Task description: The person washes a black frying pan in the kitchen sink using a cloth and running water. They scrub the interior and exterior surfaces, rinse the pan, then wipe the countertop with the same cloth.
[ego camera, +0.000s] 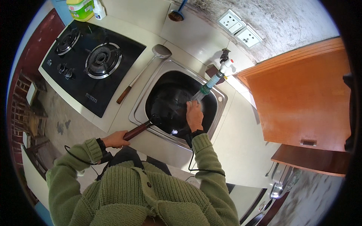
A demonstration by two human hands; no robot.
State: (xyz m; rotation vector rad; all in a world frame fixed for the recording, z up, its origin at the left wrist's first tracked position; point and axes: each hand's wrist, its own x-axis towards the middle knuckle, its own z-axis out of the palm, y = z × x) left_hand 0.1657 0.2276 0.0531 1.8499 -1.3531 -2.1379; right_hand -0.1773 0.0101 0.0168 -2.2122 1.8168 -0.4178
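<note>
My left hand (115, 139) is closed around the brown wooden handle of a dark wok (167, 99), which lies in the stainless steel sink (137, 112). Water streams from the green nozzle of the faucet (212, 82) into the wok's right side. Right under that stream is my right hand (194, 115), fingers bent down over the wok; whether it holds something is hidden by the fingers and the water. A metal wok spatula (161, 51) with a wooden grip rests on the counter left of the sink.
A black two-burner gas stove (93, 65) stands at left, with a yellow-green jug (80, 10) and a white bottle (99, 10) behind it. A brush (176, 15) hangs near the wall sockets (239, 28). An orange wooden cabinet (299, 99) borders the counter at right.
</note>
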